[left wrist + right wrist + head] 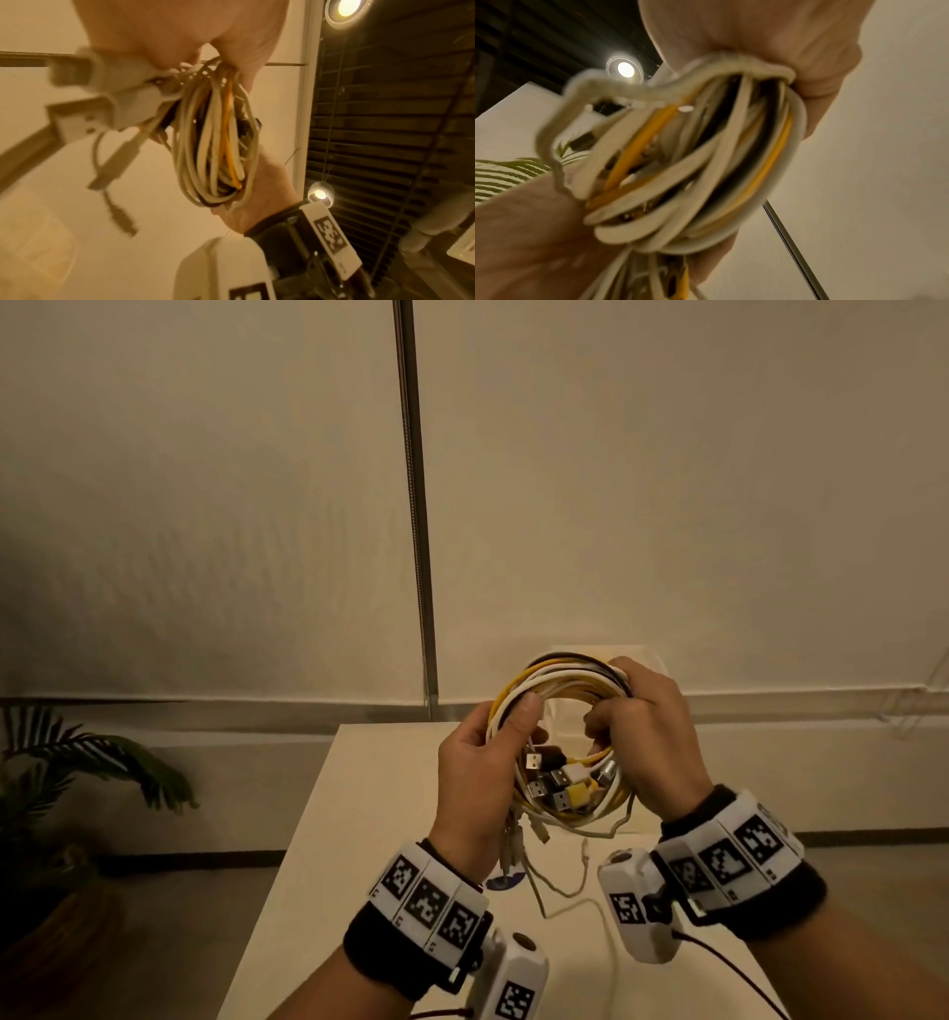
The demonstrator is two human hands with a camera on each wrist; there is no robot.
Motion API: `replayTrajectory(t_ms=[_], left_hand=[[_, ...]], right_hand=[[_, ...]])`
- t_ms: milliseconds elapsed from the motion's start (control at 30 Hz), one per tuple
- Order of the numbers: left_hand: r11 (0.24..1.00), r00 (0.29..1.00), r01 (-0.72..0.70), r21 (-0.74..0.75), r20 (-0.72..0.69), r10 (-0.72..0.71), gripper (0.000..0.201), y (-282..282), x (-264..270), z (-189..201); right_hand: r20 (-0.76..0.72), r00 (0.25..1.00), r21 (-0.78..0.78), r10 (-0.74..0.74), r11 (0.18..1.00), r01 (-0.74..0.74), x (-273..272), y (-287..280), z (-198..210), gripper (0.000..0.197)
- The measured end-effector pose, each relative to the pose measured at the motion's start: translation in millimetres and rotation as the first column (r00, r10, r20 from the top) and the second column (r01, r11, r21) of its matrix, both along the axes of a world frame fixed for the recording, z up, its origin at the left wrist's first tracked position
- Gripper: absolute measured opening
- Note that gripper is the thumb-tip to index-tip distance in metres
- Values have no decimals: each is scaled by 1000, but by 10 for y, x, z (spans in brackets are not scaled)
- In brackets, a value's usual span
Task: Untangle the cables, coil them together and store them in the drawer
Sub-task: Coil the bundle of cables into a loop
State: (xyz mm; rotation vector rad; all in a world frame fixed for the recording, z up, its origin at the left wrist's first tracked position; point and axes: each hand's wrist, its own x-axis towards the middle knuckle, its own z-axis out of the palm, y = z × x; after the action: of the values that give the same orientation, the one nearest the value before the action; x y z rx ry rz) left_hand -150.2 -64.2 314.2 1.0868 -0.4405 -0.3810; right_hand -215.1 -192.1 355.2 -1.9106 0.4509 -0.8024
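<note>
A round coil of white, yellow and black cables (565, 690) hangs in the air above the white table (318, 855). My left hand (488, 752) grips the coil's left side, thumb laid over the strands. My right hand (637, 726) grips the right side, fingers curled through the ring. Several USB plugs (554, 783) bunch at the coil's bottom, and loose thin ends (570, 891) trail down onto the table. The left wrist view shows the cable bundle (218, 142) edge-on with blurred plugs (85, 113). In the right wrist view the strands (693, 162) fill the frame. No drawer is in view.
A pale box-like object (642, 660) stands behind the coil at the table's far end. A metal pole (416, 505) rises along the wall. A potted plant (77, 778) sits on the floor at left. A small blue-and-white item (506, 882) lies on the table under my left wrist.
</note>
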Motion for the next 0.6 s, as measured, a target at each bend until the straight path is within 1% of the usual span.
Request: replayTrajectory(t_ms=[67,133,200,267,333,400,467,533,600], left_hand=[[999,999,-18,50,37,16,25,-25,7,-12],[998,998,-24,66,66,20,23,-49,13,-19],[996,989,-69,65,137,60,30,-72,20,-18],[991,963,-111,78,255,87,36,-85,65,-28],[991,939,-94,97,340,55,34,-68,125,-12],[993,932,-22,112,361,-20,34,-33,171,21],[992,911,13,129,407,-65,34,-5,218,54],[985,861,3,170,500,-89,33,18,264,87],[966,787,5,259,595,-164,26,30,288,139]], right_hand=[[11,1000,0,-21,1000,21,-7,10,-45,10],[28,999,-39,-43,998,44,-16,28,-69,14],[49,997,-78,-57,995,61,-29,44,-92,20],[45,998,-91,-41,995,45,-59,37,-106,21],[-18,999,-67,29,997,-30,-116,6,-94,19],[-97,989,-34,113,993,-117,-180,-23,-52,16],[-174,973,-65,152,984,-165,-228,-38,31,15],[-226,955,-80,191,974,-214,-244,-57,158,22],[-280,932,-86,230,961,-263,-236,-109,303,37]])
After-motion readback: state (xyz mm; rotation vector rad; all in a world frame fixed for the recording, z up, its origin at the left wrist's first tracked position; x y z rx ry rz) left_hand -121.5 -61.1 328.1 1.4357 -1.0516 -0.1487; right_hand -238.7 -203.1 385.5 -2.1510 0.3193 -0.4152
